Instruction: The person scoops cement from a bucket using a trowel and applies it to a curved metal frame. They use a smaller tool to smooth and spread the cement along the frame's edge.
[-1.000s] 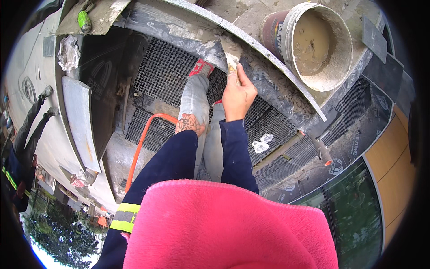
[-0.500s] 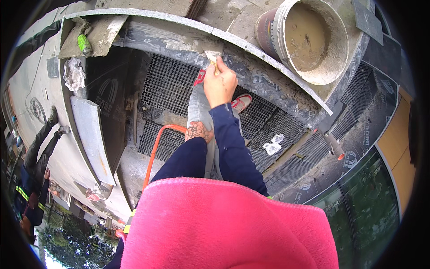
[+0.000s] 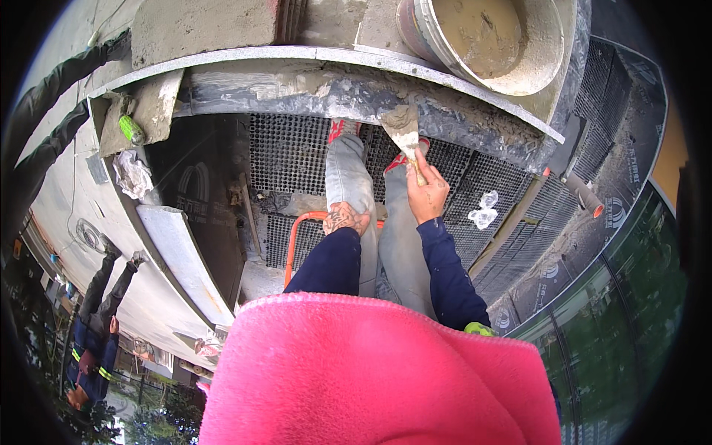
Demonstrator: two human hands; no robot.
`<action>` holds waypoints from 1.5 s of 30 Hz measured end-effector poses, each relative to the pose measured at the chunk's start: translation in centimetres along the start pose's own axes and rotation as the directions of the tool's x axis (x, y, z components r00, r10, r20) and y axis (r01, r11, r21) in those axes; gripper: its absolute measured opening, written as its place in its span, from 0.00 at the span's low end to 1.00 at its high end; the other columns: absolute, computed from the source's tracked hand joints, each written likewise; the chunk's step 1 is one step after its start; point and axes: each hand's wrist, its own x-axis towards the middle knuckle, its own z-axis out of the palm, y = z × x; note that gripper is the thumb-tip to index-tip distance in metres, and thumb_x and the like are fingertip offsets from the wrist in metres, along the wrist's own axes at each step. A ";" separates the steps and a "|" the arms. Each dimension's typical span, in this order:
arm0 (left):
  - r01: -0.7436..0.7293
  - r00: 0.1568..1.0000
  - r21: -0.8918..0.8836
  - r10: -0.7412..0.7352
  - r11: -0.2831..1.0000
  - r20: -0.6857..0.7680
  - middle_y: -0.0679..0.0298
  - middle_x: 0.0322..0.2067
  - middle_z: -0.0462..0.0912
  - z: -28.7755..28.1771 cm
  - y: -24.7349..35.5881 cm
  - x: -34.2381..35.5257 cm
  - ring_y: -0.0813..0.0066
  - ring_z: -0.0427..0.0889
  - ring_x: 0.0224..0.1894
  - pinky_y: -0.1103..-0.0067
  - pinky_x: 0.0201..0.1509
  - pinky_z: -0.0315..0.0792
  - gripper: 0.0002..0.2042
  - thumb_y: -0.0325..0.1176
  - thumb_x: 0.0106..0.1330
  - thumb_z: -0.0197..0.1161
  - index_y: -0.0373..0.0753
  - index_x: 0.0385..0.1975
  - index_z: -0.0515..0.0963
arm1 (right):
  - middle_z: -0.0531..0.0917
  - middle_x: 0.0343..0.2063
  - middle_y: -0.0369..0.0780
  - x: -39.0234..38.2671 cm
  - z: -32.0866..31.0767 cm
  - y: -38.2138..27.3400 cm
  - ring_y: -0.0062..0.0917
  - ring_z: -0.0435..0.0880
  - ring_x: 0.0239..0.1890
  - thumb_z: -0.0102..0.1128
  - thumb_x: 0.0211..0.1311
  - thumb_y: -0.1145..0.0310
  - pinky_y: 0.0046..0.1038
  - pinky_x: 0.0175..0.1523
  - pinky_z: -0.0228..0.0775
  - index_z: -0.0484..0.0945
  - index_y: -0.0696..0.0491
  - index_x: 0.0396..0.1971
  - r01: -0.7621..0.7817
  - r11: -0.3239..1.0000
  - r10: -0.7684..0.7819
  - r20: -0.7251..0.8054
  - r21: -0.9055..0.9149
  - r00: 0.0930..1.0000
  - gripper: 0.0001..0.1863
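My right hand (image 3: 429, 194) is closed on the handle of a putty knife (image 3: 405, 137), whose broad blade points away from me. Grey mortar coats the blade's far end, just at the near face of a low ledge (image 3: 297, 89) smeared with the same grey. Against my left knee rests my left hand (image 3: 345, 217); its fingers are hidden, so I cannot tell how they lie. Both legs in grey trousers (image 3: 408, 237) show below the ledge, with red-and-white shoes (image 3: 343, 130) beneath.
A bucket of murky water (image 3: 493, 44) stands beyond the ledge at right. Black dimpled mats (image 3: 289, 152) line the pit. An orange tube frame (image 3: 293, 245) is by my legs. At left are a green bottle (image 3: 131, 129), a pale slab (image 3: 182, 256) and other people (image 3: 93, 341).
My right hand has drawn back from the ledge and shifted right, showing the mortar-laden blade. The view has shifted; another person's dark legs now show more at the upper left.
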 end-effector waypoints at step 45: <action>0.146 0.988 0.266 -0.129 0.953 -0.084 0.42 0.48 0.79 1.8 5.6 -1.8 0.52 0.79 0.53 0.67 0.58 0.72 0.37 0.58 0.51 0.64 0.27 0.48 0.77 | 0.76 0.20 0.40 10.3 -10.4 0.4 0.17 0.69 0.12 0.47 0.69 0.70 0.20 0.12 0.60 0.72 0.62 0.28 -0.659 0.317 0.563 0.424 0.682 0.709 0.12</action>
